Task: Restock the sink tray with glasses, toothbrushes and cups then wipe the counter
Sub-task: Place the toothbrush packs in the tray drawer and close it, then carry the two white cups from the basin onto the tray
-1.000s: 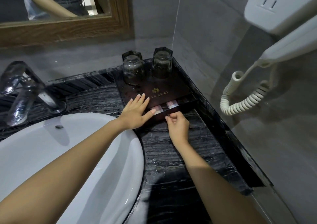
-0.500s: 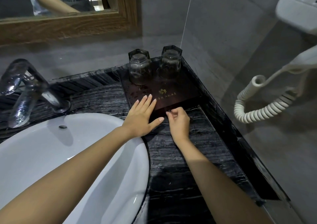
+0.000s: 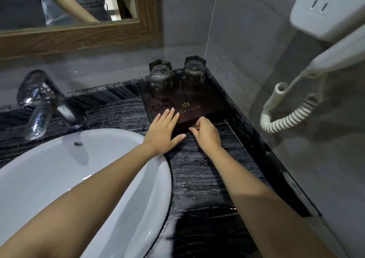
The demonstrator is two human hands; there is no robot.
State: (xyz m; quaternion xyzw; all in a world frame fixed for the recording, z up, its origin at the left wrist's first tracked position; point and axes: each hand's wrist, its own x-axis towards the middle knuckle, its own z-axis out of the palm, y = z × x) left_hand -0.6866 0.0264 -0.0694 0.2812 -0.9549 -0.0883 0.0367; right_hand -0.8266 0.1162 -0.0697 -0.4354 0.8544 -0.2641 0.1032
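A black veined stone bench [image 3: 199,170] fills the lower middle, wet with scattered droplets, running back into the corner of grey tiled walls. Set into its left part is a white oval basin [image 3: 59,174], with a chrome tap [image 3: 42,101] standing behind it on the stone. Above, on the back wall, hangs a mirror in a wooden frame [image 3: 83,34], reflecting a person's arm and patterned shirt. On the right wall sits a white wall-mounted hair dryer [image 3: 327,26], its coiled cord [image 3: 286,115] looping down beside the bench edge. In the back right corner of the bench lies the dark brown tray box [image 3: 203,101], a flat-topped case with a small gold emblem and lettering on its lid, its surface speckled with water. Two faceted glasses [image 3: 161,80] stand upside down side by side at the far end of that lid, near the wall, apart from each other. The left hand [image 3: 164,131] lies flat on the near left corner of the box, fingers spread and extended, thumb stretched along the front edge, gripping nothing. The right hand [image 3: 207,133] is curled at the front face of the box, its fingers pinched together on a small pull there; the pull itself is mostly hidden, and the front looks shut flush
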